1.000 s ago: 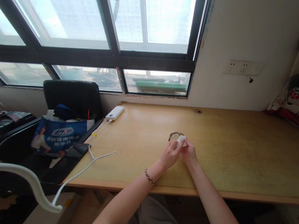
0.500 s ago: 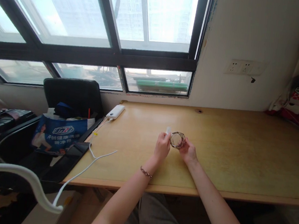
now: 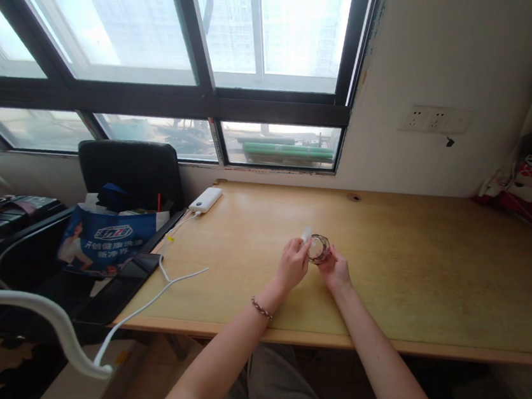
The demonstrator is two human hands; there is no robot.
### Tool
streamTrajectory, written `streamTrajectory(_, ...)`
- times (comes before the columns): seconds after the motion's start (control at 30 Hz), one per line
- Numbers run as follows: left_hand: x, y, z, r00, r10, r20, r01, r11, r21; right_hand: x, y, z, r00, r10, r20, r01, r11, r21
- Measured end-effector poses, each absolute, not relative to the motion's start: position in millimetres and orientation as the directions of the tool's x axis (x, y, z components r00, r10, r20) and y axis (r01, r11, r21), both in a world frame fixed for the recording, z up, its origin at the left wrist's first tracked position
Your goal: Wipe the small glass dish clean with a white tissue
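Note:
Above the middle of the desk, my right hand [image 3: 335, 270] is closed around the side of a clear drinking glass [image 3: 320, 249]. The glass has a round opening with a dark, patterned rim, and its mouth faces me. My left hand [image 3: 294, 261] is closed on a small piece of white tissue [image 3: 307, 233], which sticks up past the fingertips. These fingertips are at the left side of the glass rim. Most of the tissue is hidden by the fingers. A braided bracelet [image 3: 261, 308] circles my left wrist.
The wooden desk [image 3: 430, 276] stretches to the right wall. At its left edge lie a white power bank [image 3: 205, 199] and a white cable [image 3: 180, 279]. A black chair [image 3: 130, 168] holds a blue shopping bag [image 3: 108, 236]. A thick white curved arm [image 3: 42, 312] crosses the lower left.
My left hand has moved slightly right with the tissue, closer against the glass rim. The glass has shifted and turned a little in my right hand, which otherwise stays in place.

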State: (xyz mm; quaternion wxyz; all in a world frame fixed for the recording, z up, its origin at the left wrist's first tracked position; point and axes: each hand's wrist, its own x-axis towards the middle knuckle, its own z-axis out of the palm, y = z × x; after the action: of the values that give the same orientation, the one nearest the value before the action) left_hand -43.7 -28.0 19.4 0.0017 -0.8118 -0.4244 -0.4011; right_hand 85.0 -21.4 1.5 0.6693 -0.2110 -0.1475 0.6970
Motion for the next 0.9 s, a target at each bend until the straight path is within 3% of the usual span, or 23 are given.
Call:
streamTrajectory(0.23,-40.5,-31.9,21.0,0.333,0.729,0.598,0.716,-0.608,0.342,91.5,-18.5,-0.1,0.085,0.987,-0.138,-0.886,0.012,-0.463)
streamTrajectory(0.5,-36.7,-36.8,17.8,0.459,0.637,0.62,0.548,-0.752,0.367,99.7,-14.5,-7.1,0.201,0.966,-0.16,-0.849,0.091,-0.52)
streamTrajectory(0.7,-34.8,-35.6,15.3,0.501,0.557,0.662,0.424,-0.825,0.373,94.0,-16.9,-6.0,0.087,0.978,-0.189,-0.861,-0.022,-0.508)
streamTrajectory(0.9,-39.2,-29.6,16.1,0.462,0.602,0.652,0.507,-0.782,0.363,85.6,-20.8,-2.3,-0.055,0.986,-0.158,-0.845,-0.13,-0.519)
